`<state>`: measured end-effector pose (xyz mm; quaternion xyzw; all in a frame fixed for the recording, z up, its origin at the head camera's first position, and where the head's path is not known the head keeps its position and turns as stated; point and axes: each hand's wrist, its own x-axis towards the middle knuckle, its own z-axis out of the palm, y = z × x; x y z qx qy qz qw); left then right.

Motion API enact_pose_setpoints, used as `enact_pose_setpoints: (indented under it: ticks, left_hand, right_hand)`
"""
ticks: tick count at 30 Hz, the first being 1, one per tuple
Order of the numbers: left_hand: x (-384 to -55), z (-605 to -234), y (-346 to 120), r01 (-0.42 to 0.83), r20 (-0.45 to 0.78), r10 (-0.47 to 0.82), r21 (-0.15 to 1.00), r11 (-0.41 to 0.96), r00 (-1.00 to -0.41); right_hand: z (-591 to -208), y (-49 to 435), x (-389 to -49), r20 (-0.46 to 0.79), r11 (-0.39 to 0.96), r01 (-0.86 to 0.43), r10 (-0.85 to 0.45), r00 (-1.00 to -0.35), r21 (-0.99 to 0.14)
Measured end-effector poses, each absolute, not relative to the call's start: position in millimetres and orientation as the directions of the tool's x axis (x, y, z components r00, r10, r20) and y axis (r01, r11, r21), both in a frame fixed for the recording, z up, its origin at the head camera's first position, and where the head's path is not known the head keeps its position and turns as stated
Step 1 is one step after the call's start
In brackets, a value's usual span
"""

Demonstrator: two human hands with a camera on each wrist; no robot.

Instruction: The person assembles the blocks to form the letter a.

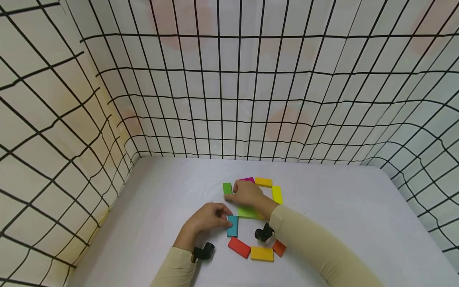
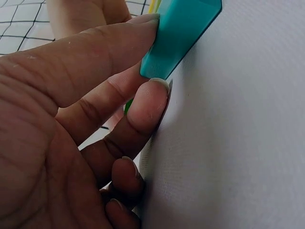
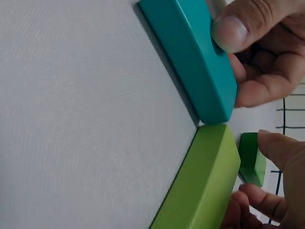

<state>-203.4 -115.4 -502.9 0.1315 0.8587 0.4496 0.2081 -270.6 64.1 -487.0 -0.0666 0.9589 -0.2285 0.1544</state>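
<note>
My left hand (image 1: 207,217) pinches a teal wooden block (image 1: 233,226) between thumb and fingers, low over the white cloth. In the right wrist view, one end of the teal block (image 3: 195,62) meets the end of a lime green block (image 3: 202,176) at an angle. My right hand (image 1: 250,194) reaches past that lime block and has its thumb and a finger at a smaller green block (image 1: 227,187), gripping it at its ends. Part of the lime block lies hidden under the right wrist.
Beyond the right hand lie a magenta block (image 1: 250,179), an amber block (image 1: 263,182) and a yellow block (image 1: 277,194). Nearer are a red block (image 1: 239,247), another amber block (image 1: 262,254) and an orange block (image 1: 279,248). Black wire grid (image 1: 229,97) walls the table.
</note>
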Motion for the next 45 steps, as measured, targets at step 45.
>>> enact_pose_setpoints:
  ticks: [45]
  left_hand:
    - [-203.6,-505.4,-114.7,0.05,-0.228,0.411,0.823,0.565,-0.883]
  right_hand:
    - [-468.4,127.9,-216.3,-0.045,0.805,-0.225,-0.298,-0.953,-0.549]
